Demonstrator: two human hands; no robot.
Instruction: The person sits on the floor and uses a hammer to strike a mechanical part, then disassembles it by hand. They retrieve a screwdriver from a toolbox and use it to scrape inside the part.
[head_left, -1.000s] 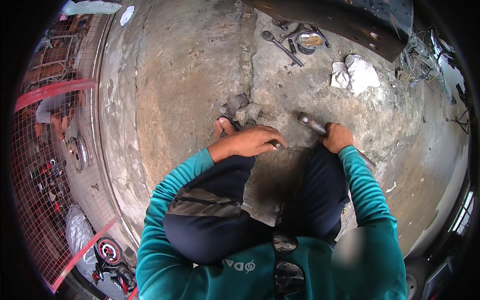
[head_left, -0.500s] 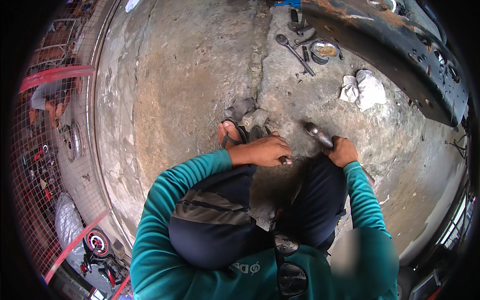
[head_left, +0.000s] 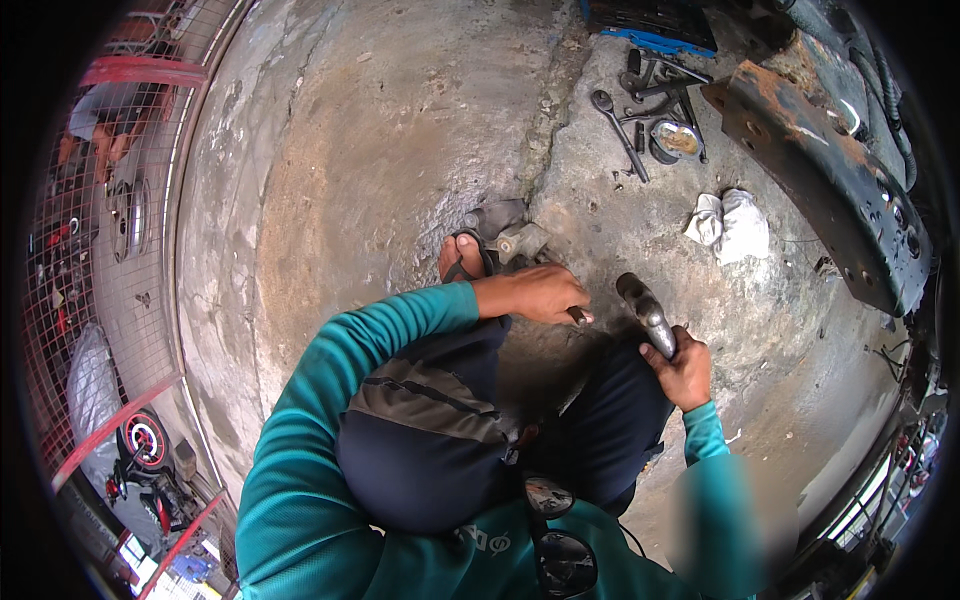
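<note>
My left hand (head_left: 545, 294) is closed in a fist around a short metal rod (head_left: 579, 315), perhaps a chisel or punch; only its end shows past the fingers. Just beyond the fist, beside my sandaled foot (head_left: 462, 257), a dull grey metal part (head_left: 520, 241) lies on the concrete. In my right hand (head_left: 685, 370) is a hammer (head_left: 648, 312), gripped close to its head and held above my right knee. The hammer head is apart from the rod. Most of the hammer's handle is hidden.
A ratchet wrench (head_left: 620, 135), other hand tools and a round tin (head_left: 675, 141) lie farther off, near a blue-edged toolbox (head_left: 650, 35). White rags (head_left: 730, 226) sit before a rusty black metal beam (head_left: 830, 190) on the right. Red mesh fencing (head_left: 110, 410) borders the left side.
My right hand has turned and drawn slightly nearer, with the hammer's head now pointing more away from me. My left hand keeps its hold on the rod. The view has shifted, showing more toolbox.
</note>
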